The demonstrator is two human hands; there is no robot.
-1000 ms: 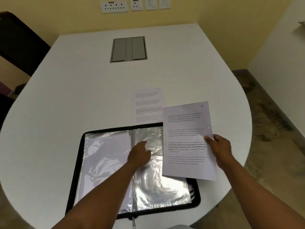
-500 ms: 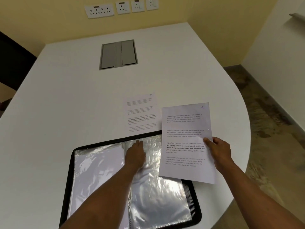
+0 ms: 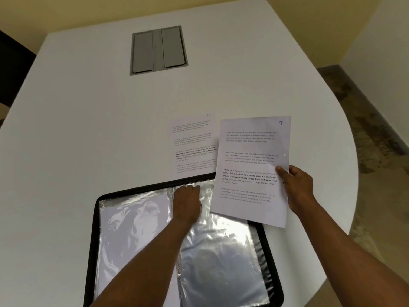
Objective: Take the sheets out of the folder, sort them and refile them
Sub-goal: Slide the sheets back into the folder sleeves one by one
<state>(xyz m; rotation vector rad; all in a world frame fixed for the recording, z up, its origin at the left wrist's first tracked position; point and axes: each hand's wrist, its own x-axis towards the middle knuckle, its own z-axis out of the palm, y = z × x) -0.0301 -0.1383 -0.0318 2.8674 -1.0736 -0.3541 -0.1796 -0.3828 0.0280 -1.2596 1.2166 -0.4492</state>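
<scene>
Right hand [image 3: 297, 188] grip holds sheet [image 3: 250, 171] upright lengthwise, top away, above folder [image 3: 95, 229].

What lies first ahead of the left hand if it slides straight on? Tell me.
Judging by the picture, the left hand, pointing up the open folder, would cross its black top edge, then meet the sheet marked 10 on the table.

Looks like an office meeting room. Shown by a large white rounded table [image 3: 88, 111] with a grey flip-lid cable box [image 3: 158, 50] set in it at upper centre, between plain yellow walls [image 3: 66, 12].
</scene>
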